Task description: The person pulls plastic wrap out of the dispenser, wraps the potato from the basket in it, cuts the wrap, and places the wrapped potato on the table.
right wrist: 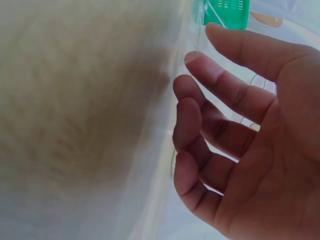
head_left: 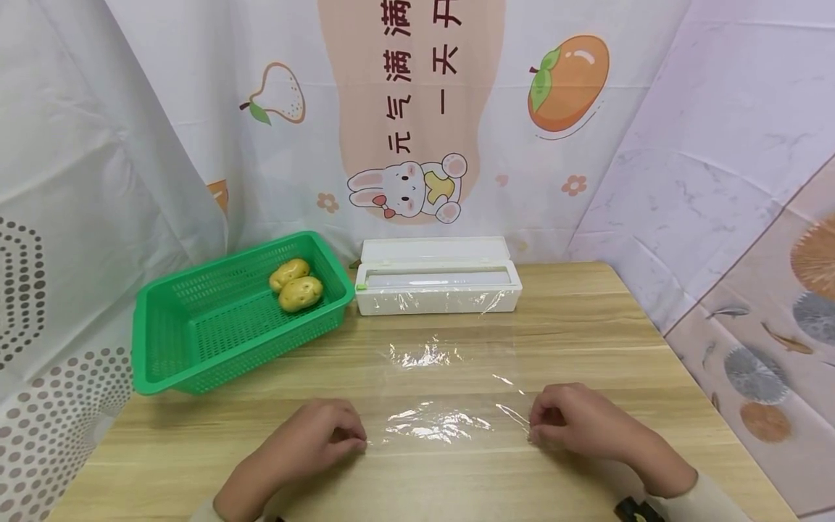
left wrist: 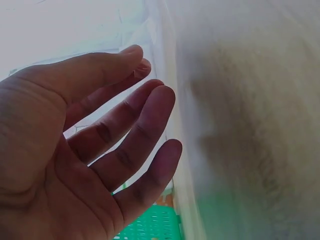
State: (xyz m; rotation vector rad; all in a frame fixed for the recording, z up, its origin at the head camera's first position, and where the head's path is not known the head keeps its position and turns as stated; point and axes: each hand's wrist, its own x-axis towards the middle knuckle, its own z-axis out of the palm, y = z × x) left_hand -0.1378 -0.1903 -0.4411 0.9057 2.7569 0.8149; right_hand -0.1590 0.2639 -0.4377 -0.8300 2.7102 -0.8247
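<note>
A sheet of clear plastic wrap stretches from the white wrap box toward the person, with bright glints and creases. My left hand pinches its near left corner between thumb and forefinger; in the left wrist view the other fingers of that hand are loosely bent. At the near right corner my right hand holds the film by the fingertips, creases running to them. The right wrist view shows this hand with bent fingers, close beside the tabletop. Inside the box lies a roll of wrap.
A green basket stands at the left back, holding two potatoes. The box's white lid is raised behind it. Printed curtains hang behind the wooden table and along both sides.
</note>
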